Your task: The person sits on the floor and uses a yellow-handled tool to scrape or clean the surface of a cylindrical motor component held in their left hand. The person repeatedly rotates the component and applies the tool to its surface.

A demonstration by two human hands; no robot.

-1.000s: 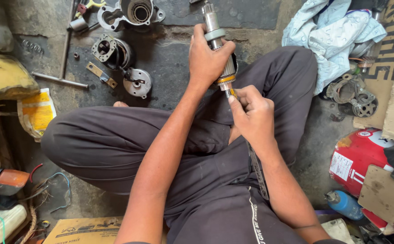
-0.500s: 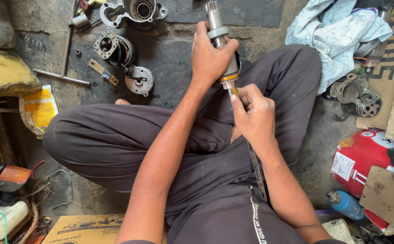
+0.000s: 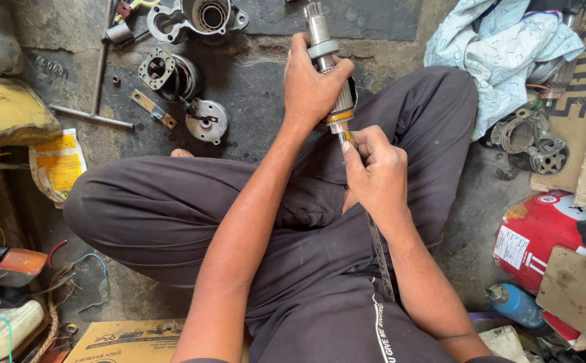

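I sit cross-legged in dark trousers on a grimy floor. My left hand (image 3: 312,86) grips a motor armature (image 3: 332,79), a metal shaft with a ribbed core and a grey collar, held upright above my right knee. My right hand (image 3: 378,173) is closed just below it, fingertips pinched at the armature's lower end by the orange-brown ring. What the fingers pinch is too small to make out. A long thin strip (image 3: 380,255) runs down along my right forearm.
Dismantled motor housings (image 3: 172,74) and an end cover (image 3: 207,121) lie on the floor ahead, with a metal rod (image 3: 91,115). Crumpled pale cloth (image 3: 501,54) and more metal parts (image 3: 531,141) lie right. A red cylinder (image 3: 541,235) stands near my right; a cardboard box (image 3: 125,339) below left.
Both hands hold the same grip on the armature. The view has shifted slightly; the hands show no clear movement.
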